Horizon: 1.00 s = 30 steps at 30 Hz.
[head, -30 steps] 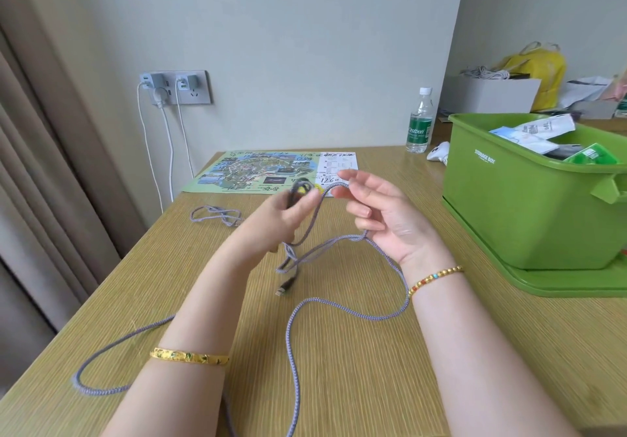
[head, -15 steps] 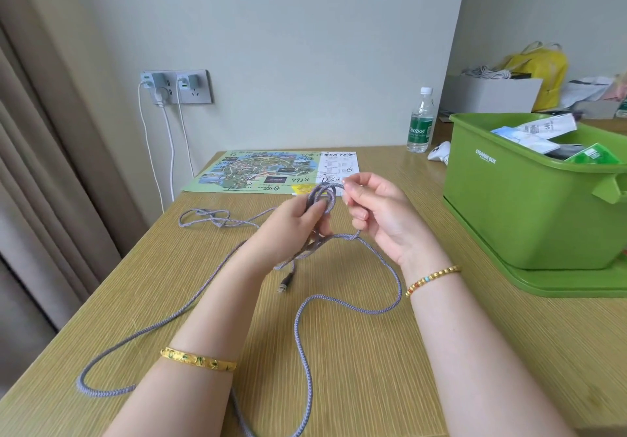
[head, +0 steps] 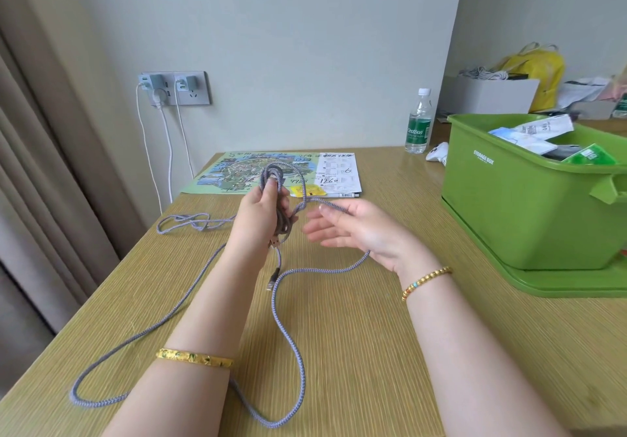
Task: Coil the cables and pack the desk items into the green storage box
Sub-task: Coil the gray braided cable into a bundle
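A long grey braided cable (head: 291, 345) trails in loose loops over the wooden desk (head: 356, 335). My left hand (head: 261, 214) grips a small coil of it, held upright above the desk, with a plug end hanging below. My right hand (head: 353, 229) is beside it, palm up, fingers straight; a strand of the cable runs over its fingertips and drops behind the wrist. The green storage box (head: 515, 206) stands at the right on its green lid and holds several packets and papers.
A colourful map sheet (head: 271, 172) lies at the desk's far edge. A water bottle (head: 419, 121) and a white object (head: 437, 153) stand behind the box. White chargers and cords hang from the wall socket (head: 174, 88). A curtain is at left.
My left hand has lifted with more loops wound into the coil. My right hand let go of its pinch, moved right and opened. The slack cable on the desk has shifted.
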Motion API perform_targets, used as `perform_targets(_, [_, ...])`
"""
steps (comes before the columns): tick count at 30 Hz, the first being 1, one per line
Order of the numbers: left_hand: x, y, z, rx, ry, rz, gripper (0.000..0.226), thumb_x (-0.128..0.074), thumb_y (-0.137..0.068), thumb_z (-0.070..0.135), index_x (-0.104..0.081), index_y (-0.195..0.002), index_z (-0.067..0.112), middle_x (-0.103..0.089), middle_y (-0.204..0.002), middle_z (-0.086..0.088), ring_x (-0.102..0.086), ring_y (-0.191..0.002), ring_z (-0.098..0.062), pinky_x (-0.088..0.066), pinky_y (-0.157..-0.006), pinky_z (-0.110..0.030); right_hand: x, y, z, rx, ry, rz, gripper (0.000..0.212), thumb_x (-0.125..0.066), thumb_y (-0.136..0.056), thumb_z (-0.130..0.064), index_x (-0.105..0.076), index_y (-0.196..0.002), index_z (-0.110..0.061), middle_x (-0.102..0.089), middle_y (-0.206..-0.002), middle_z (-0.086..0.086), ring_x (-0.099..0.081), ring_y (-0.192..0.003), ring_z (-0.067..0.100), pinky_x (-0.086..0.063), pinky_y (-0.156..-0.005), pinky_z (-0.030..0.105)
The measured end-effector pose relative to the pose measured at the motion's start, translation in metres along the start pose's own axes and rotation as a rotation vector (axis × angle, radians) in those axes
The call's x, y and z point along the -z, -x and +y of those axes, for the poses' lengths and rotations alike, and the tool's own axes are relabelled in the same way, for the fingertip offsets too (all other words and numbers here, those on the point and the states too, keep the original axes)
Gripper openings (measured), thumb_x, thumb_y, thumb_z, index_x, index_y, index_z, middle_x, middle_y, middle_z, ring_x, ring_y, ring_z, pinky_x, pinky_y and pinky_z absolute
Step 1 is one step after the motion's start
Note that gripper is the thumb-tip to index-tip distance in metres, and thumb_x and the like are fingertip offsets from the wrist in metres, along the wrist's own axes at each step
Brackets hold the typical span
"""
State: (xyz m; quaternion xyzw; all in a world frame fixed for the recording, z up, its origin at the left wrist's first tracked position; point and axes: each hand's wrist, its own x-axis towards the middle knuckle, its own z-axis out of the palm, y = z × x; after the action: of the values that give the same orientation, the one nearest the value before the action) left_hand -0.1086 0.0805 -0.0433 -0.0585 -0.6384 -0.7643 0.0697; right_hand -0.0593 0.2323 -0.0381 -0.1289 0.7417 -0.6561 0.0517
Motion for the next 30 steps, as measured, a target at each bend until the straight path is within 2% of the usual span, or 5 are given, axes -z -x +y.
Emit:
perform_targets(4, [0.001, 0.001, 0.0, -0.056, -0.166, 0.015, 0.034, -0.034, -0.101, 0.028, -0.051, -0.073, 0.017, -0.054, -0.054, 0.007, -0.051, -0.038, 0.0, -0.04, -0.041, -0.015, -0.002, -0.001, -0.001, 0.009, -0.082, 0.086, 0.035, -0.039, -0.098, -0.035, -0.062, -0.089, -0.011, -0.073, -0.074, 0.002, -0.07, -0.068, 0.013, -0.055, -0.062, 0.022])
perform_targets(12, [-0.002, 0.007, 0.017, -0.051, 0.426, -0.043, 0.033, -0.032, -0.102, 0.026, -0.048, -0.077, 0.012, -0.039, -0.043, 0.009, -0.04, -0.037, -0.008, -0.058, -0.067, -0.026, 0.017, -0.009, 0.012, -0.195, -0.562, 0.428, 0.04, -0.03, -0.102, -0.024, -0.057, -0.078, -0.005, -0.067, -0.051, 0.002, -0.057, -0.036, 0.007, -0.042, -0.036, 0.013])
perform_targets(16, [0.01, 0.0, 0.023, -0.019, 0.523, 0.075, 0.031, -0.034, -0.102, 0.026, -0.048, -0.076, 0.015, -0.04, -0.042, 0.01, -0.039, -0.036, -0.006, -0.054, -0.052, -0.023, 0.025, -0.01, 0.023, -0.252, -0.66, 0.626, 0.034, -0.028, -0.102, -0.019, -0.052, -0.081, -0.007, -0.066, -0.05, 0.003, -0.058, -0.04, 0.01, -0.044, -0.037, 0.015])
perform_targets(22, [-0.003, 0.005, 0.009, 0.028, 0.277, -0.066, 0.025, -0.033, -0.102, 0.025, -0.045, -0.085, 0.012, -0.044, -0.042, 0.009, -0.043, -0.035, -0.007, -0.051, -0.046, -0.022, 0.02, -0.019, 0.027, -0.253, 0.067, 0.708, 0.028, -0.048, -0.093, -0.014, -0.042, -0.12, -0.012, -0.054, -0.106, 0.006, -0.055, -0.087, 0.019, -0.049, -0.076, 0.033])
perform_targets(30, [-0.003, 0.007, 0.007, 0.042, 0.279, -0.084, 0.03, -0.031, -0.102, 0.023, -0.051, -0.082, 0.013, -0.066, -0.057, 0.001, -0.065, -0.053, -0.013, -0.054, -0.057, -0.025, -0.008, -0.026, 0.033, 0.244, 1.012, 0.51, 0.043, -0.057, -0.088, -0.022, -0.05, -0.129, -0.033, -0.035, -0.145, -0.007, -0.016, -0.138, 0.014, 0.009, -0.11, 0.039])
